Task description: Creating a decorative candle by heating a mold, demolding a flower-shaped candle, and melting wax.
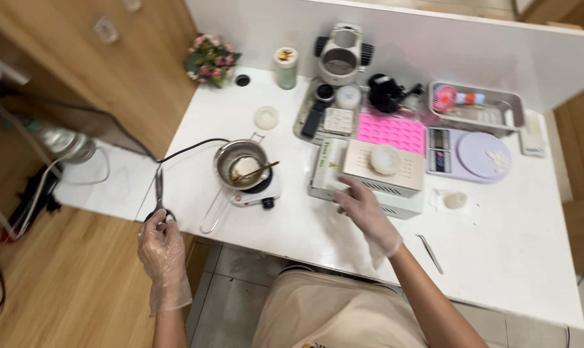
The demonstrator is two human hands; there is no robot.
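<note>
My left hand [161,248], in a clear glove, grips the dark handles of a pair of scissors [159,193] at the left edge of the white table [292,225]; the blades point away from me. My right hand [368,216], also gloved, rests with fingers spread on the table at the front of a white box-shaped appliance [382,175], touching its lower edge. A round pale mould [385,159] sits on top of that appliance. Left of it a small steel pot [239,162] with white wax and a spoon [258,171] stands on a small electric hotplate [259,192].
A digital scale [469,154], pink silicone mould [390,131], grey tray [479,106] with a small fan, tweezers [429,252], a jar [285,67], a white round lid [266,117] and a flower pot [211,61] stand on the table. A black cord [188,150] runs off the left edge.
</note>
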